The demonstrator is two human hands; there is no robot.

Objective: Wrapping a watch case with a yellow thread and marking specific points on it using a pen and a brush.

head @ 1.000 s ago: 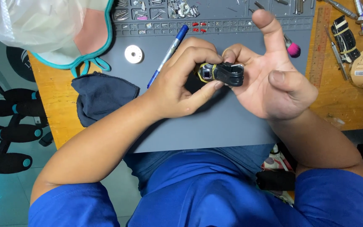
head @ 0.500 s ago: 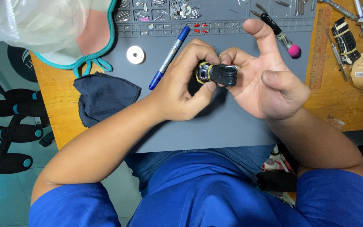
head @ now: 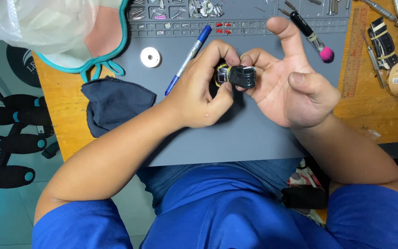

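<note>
Both hands meet over the grey mat [head: 236, 138], holding a small black watch [head: 238, 76] with a shiny metal case and a yellowish band around it, raised a little off the mat at its middle. Left hand [head: 203, 87]: fingers curled tight round the left end of the watch, thumb pressing from below, so it is closed in a pinch grip. Right hand [head: 291, 87]: mostly open, index finger straight up and thumb held out; only its bent fingers touch the right end of the watch and steady it. The exact contact point under the left fingers is hidden. Judgement: the work here is fine fingertip work on the watch, best done with the right hand acting as a fixed rest and the left applying small, even pressure; keeping the piece low over the mat would catch any loose part. Nearby: blue pen [head: 185, 60] just left of the left hand, white ring [head: 150, 56] further left, pink-tipped brush [head: 309, 36] behind the right hand, dark cloth [head: 116, 101] at the mat's left edge, wooden ruler [head: 354, 50] to the right.
</note>
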